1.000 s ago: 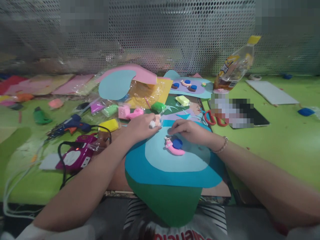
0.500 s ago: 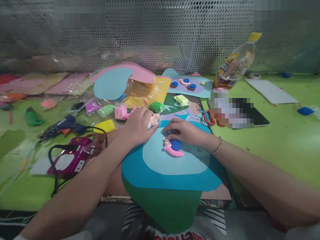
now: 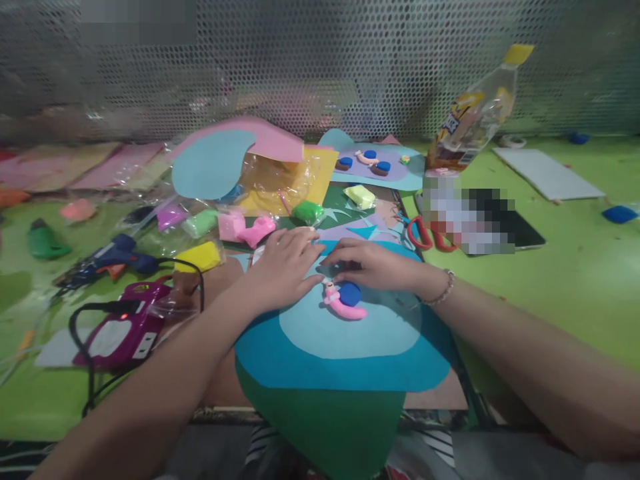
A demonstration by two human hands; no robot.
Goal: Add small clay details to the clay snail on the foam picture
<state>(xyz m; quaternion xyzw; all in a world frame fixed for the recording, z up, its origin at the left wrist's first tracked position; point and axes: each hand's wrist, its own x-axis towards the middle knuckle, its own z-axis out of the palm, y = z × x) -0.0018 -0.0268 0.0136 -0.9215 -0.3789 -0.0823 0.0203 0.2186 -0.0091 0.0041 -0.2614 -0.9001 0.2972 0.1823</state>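
Pink clay figure (image 3: 347,309): smooth curved body, tail end toward right, paler head upright at left with small dark marks, pink bumps below head. Blue disc (image 3: 350,294) sits against inner curve. Both lie on light-blue paper (image 3: 350,340), atop darker blue sheet (image 3: 345,373), near tabletop's (image 3: 550,293) front edge, around middle. Left hand (image 3: 287,267) beside head, grip apart; under palm hidden. Right hand (image 3: 367,265) just behind disc, thumb and fingertips slightly apart.
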